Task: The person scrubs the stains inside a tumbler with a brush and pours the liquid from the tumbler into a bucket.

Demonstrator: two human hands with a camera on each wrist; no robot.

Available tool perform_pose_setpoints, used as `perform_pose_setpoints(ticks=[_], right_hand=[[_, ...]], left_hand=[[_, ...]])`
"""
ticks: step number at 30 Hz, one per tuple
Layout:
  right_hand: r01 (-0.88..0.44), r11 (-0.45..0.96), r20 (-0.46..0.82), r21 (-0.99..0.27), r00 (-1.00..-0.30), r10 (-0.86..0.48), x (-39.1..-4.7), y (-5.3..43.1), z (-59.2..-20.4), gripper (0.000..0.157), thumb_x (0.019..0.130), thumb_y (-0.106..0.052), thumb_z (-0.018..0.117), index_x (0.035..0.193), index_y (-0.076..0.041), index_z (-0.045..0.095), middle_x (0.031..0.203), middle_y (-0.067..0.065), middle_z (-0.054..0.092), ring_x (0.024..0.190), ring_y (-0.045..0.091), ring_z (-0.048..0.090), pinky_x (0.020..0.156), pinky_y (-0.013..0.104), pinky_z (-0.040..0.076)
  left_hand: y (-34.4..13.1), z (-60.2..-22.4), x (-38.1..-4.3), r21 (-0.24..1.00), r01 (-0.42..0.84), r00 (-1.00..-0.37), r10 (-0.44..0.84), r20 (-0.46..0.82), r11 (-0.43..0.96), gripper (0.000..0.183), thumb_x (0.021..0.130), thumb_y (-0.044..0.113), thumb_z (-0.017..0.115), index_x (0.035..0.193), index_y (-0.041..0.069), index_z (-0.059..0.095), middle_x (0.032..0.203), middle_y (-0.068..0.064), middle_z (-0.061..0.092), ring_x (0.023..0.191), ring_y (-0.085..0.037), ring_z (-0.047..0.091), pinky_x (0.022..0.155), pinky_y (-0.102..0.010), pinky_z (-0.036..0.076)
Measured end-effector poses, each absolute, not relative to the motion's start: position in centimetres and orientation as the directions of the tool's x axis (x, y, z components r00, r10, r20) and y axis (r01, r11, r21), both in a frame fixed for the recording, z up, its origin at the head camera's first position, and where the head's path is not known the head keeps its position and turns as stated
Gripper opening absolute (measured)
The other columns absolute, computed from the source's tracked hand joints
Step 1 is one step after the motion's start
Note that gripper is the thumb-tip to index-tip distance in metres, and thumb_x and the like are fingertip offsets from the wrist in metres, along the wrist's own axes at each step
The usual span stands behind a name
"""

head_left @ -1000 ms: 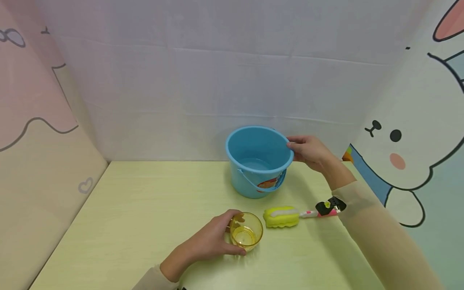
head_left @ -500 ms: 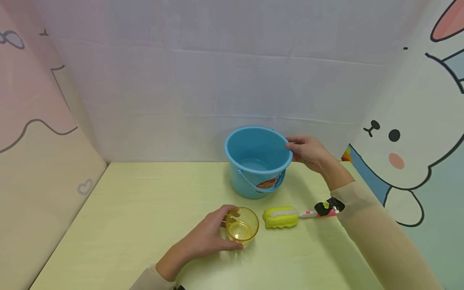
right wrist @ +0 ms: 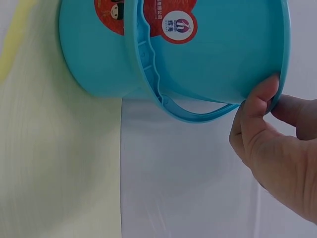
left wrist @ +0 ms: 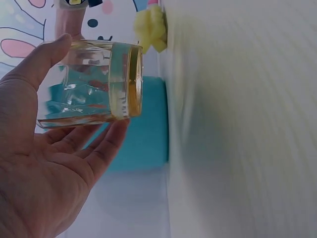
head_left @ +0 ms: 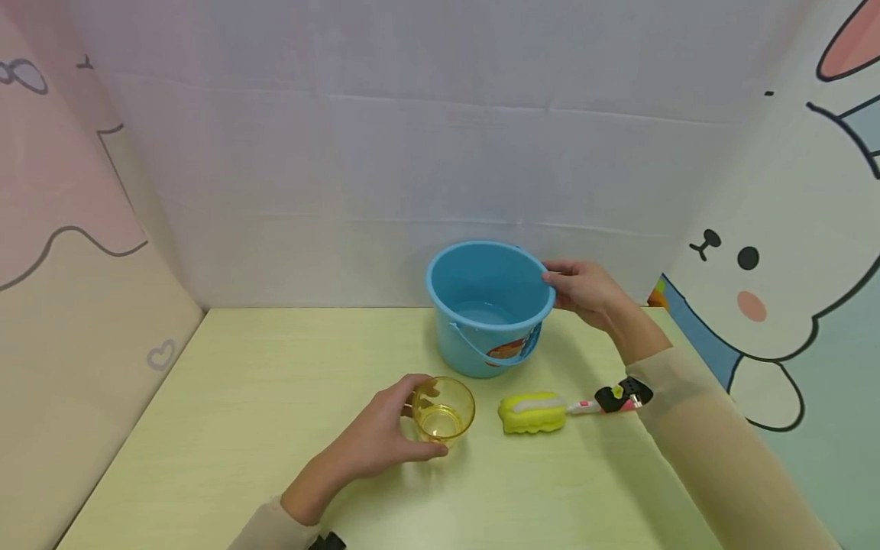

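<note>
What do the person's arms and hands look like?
The left hand and right hand are bare. Both sleeves are plain beige. The right one has a black gadget with a yellowish patch; something black shows at the left one.

The cup (head_left: 447, 409) is see-through and glossy, glass or clear plastic, with bright glints along its smooth rim and thick base. Smooth moulded plastic with a soft sheen makes up the bucket (head_left: 455, 344), and its bail (right wrist: 188, 117) looks like the same plastic, ribbed along one edge. The printed label (right wrist: 178, 25) lies flat and smooth. Spongy, lumpy foam forms the brush head (head_left: 532, 422); its handle (head_left: 584, 406) is smooth plastic. The counter (head_left: 309, 351) is smooth, faintly wood-grained, with a low sheen. Creased, matt cloth-like sheeting forms the backdrop (head_left: 440, 168).
</note>
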State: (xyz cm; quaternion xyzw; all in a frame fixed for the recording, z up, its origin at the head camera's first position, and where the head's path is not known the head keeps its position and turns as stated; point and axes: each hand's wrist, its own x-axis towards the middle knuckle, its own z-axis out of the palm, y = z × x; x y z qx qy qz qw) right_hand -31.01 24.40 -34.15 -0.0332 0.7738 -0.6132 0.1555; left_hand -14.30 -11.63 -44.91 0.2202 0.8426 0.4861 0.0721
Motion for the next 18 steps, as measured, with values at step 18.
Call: perform_pose_setpoints(ticks=[18], right_hand=[[0.142,0.211,-0.191,-0.967,-0.953,-0.237,-31.0,24.4,-34.4,0.055,0.114,-0.018,0.051,0.163,0.002,0.034,0.154,0.026,0.051,0.118,0.027,0.070,0.089,0.031,0.061]], left_hand=[[-14.3,-43.4,-16.5,0.815,0.334,-0.921,0.348,0.175,0.474,0.089,0.078,0.035,0.097,0.149,0.010,0.050,0.139,-0.005,0.063,0.115,-0.026,0.064,0.100,-0.050,0.056]])
